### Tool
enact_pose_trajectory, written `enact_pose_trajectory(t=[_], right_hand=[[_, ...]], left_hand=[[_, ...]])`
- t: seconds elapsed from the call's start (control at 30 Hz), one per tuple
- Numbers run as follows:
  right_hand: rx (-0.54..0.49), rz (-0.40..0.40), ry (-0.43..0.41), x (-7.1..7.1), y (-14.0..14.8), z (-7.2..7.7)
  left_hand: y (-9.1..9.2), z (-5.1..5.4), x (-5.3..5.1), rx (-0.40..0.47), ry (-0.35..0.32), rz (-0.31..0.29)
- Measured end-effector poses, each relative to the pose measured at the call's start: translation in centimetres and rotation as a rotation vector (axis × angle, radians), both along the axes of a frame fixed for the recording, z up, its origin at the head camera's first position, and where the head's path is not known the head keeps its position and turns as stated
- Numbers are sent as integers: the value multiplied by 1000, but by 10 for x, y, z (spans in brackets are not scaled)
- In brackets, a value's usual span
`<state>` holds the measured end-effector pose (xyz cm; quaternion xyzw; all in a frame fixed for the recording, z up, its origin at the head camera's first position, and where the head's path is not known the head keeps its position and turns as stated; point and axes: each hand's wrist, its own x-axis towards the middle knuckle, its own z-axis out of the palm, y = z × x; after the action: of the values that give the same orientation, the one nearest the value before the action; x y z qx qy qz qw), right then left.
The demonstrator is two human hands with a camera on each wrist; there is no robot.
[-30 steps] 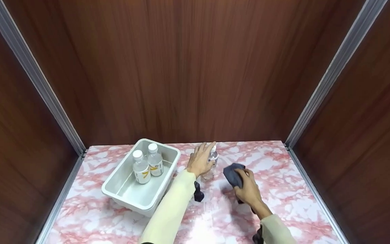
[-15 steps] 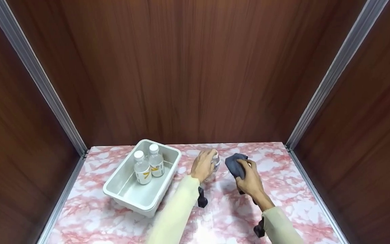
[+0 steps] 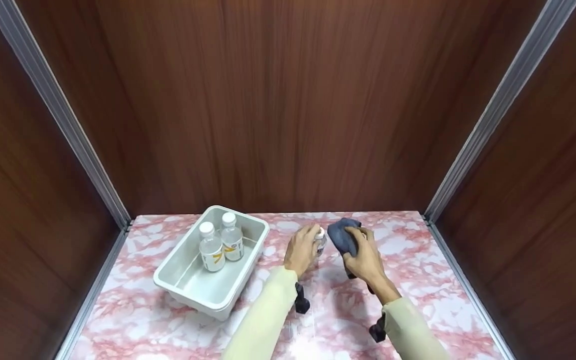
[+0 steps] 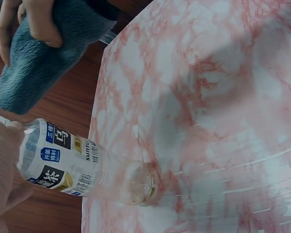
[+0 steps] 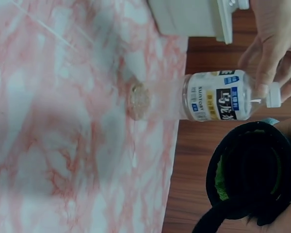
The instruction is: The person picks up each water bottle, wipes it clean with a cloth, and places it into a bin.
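A clear bottle with a white cap and a printed label stands upright on the table. My left hand grips it around the neck and shoulder. Just right of the bottle, my right hand pinches a fuzzy grey-blue item, held above the table near the cap. In the right wrist view this item shows a round black opening, green inside, with a black strap.
A white bin sits left of my left arm, with two white-capped bottles upright inside. The table has a red-and-white marbled top. Brown wood panels enclose its back and sides.
My left hand has lowered, its spread fingers closing around the top of the bottle. My right hand has moved towards the back with the fuzzy item, nearer the cap.
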<state>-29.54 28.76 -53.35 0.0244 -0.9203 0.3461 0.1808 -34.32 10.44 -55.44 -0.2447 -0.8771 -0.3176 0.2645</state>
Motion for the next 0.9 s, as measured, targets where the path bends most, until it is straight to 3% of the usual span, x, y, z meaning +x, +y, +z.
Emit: enact_pose_trajectory(t=[0.23, 0.63, 0.9], right_hand=[[-10, 17, 22, -2, -5, 4], [-30, 48, 42, -2, -14, 4], [-38, 88, 32, 1, -19, 1]], left_hand=[[-1, -6, 3, -5, 82, 3], [-4, -4, 13, -40, 66, 16], [-9, -12, 19, -46, 56, 33]])
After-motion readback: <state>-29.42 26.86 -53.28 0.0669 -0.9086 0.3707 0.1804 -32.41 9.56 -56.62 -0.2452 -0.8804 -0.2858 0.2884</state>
